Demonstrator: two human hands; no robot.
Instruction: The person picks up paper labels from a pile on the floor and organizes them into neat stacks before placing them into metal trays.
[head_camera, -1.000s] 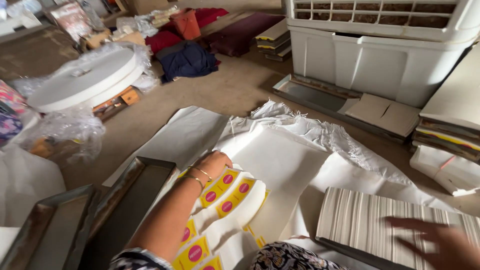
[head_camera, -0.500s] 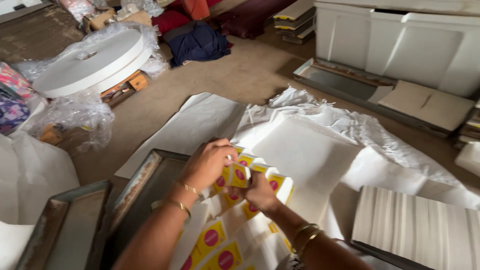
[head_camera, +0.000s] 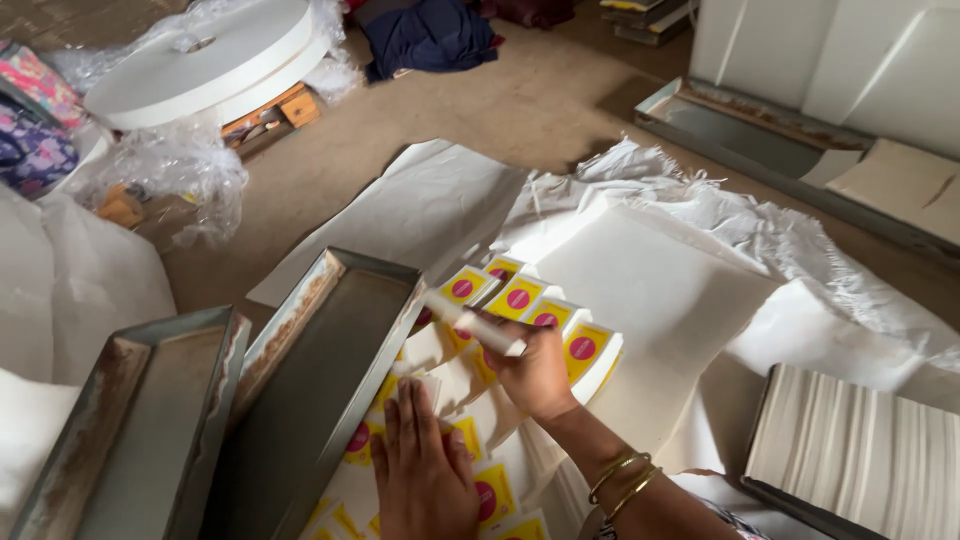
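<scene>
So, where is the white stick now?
In the head view, the white stick is near the centre, held by the right hand over the yellow labels, beside the metal tray.

Labels (head_camera: 520, 300) fanned on paper sheet (head_camera: 680, 300), metal trays (head_camera: 320, 380) to their left, paper stack (head_camera: 860, 450) right

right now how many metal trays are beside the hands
2. One grey metal tray lies just left of the left hand; the second metal tray lies further left, alongside it.

R hand (head_camera: 535, 375) grips white stick, maybe brush (head_camera: 478, 325), over yellow labels (head_camera: 520, 297); L hand (head_camera: 425, 470) flat.
</scene>
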